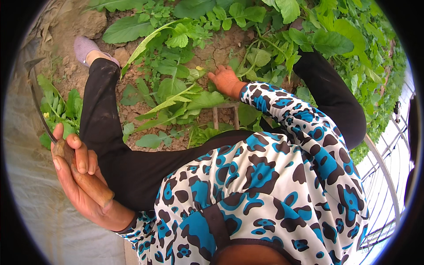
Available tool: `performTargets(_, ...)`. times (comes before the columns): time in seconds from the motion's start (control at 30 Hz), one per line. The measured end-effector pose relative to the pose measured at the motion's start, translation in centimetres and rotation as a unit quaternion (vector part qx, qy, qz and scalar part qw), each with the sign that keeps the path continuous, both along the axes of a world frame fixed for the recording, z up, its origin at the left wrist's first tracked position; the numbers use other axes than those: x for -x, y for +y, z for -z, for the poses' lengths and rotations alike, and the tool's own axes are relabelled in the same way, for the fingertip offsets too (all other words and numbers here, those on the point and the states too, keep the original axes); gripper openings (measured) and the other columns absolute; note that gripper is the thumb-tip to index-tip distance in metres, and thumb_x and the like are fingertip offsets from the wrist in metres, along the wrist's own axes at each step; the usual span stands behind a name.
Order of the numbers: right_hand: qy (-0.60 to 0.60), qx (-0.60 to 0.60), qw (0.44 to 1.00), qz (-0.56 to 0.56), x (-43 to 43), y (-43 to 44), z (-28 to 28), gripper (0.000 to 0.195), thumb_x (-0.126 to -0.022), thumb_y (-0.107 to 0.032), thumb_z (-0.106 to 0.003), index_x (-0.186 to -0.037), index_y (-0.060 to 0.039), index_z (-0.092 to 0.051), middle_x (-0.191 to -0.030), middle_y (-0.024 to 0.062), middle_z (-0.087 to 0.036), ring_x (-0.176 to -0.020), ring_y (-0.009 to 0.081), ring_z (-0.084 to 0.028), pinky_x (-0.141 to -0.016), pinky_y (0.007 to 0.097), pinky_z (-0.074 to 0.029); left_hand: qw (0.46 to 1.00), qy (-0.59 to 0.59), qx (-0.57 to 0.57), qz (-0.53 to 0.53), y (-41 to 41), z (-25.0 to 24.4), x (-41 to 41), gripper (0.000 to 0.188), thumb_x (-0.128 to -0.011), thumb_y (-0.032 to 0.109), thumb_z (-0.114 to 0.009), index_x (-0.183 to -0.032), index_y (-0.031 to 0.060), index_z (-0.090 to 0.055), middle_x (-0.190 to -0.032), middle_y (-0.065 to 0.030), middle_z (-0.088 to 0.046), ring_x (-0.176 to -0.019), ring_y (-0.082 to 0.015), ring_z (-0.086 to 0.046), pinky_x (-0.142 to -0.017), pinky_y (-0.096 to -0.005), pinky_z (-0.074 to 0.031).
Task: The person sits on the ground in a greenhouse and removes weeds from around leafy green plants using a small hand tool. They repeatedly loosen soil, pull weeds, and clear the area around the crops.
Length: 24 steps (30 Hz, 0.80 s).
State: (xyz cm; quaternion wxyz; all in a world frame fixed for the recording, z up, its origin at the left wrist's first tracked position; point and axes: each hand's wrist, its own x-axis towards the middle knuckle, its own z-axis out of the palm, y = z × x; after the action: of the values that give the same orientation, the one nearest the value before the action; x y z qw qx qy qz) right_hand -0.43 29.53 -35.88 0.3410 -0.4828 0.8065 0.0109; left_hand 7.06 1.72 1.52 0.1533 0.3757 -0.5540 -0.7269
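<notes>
My left hand (pixel 82 185) is palm up at the left, with its fingers curled around the wooden handle (pixel 92 187) of a small hand hoe. The hoe's thin curved metal neck (pixel 39 106) rises from the handle to a small pointed blade (pixel 33 63), held over the plastic sheet. Between my spread legs, my right hand (pixel 227 81) reaches down among leafy green plants (pixel 172 86). Its thumb stands apart from the fingers, close to the cracked soil (pixel 215 49). Nothing shows in it, though its palm is hidden. A small yellow leaf or petal (pixel 199 68) lies beside the thumb.
A wooden frame (pixel 226 106) stands on the soil just in front of my body. Greyish plastic sheeting (pixel 39 198) runs along the left side. Dense greenery (pixel 361 49) fills the right, with curved metal bars (pixel 386 179) below it. My left foot wears a mauve shoe (pixel 84 48).
</notes>
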Motion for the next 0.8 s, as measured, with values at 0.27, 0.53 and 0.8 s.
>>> performTargets(0.27,0.021,0.199,0.976,0.089,2.3,-2.5,1.7,0.036,-0.077,-0.015,-0.06,-0.107,-0.0077,-0.045,-0.083,0.0173,-0.059,-0.064,0.0349,-0.061,-0.051,0.0431,-0.048,1.0,-0.001,-0.001,0.007,0.0,0.1,-0.1,0.047,-0.102,0.024,-0.037,-0.136,-0.0073,-0.032,-0.104,-0.0096,-0.049,-0.069,-0.0057,-0.036,-0.06,-0.0182,-0.034)
performTargets(0.53,0.089,0.013,0.995,0.045,1.3,-6.6,3.5,0.025,-0.078,-0.016,-0.061,-0.101,-0.008,-0.062,-0.084,0.0078,-0.068,-0.08,0.0245,-0.066,-0.056,0.041,-0.051,1.0,0.009,-0.016,0.023,-0.1,0.0,0.1,0.048,-0.102,0.025,-0.038,-0.137,-0.0071,-0.029,-0.105,-0.0098,-0.048,-0.069,-0.0058,-0.036,-0.059,-0.0185,-0.035)
performTargets(0.8,-0.035,-0.035,0.981,0.186,6.6,-4.1,3.0,0.025,-0.079,-0.021,-0.06,-0.098,-0.0057,-0.062,-0.091,0.0142,-0.069,-0.085,0.0319,-0.067,-0.068,0.0445,-0.052,1.0,0.009,-0.016,0.013,-0.2,-0.2,-0.5,0.049,-0.102,0.024,-0.038,-0.137,-0.0079,-0.028,-0.105,-0.0103,-0.048,-0.068,-0.0057,-0.037,-0.059,-0.0187,-0.034)
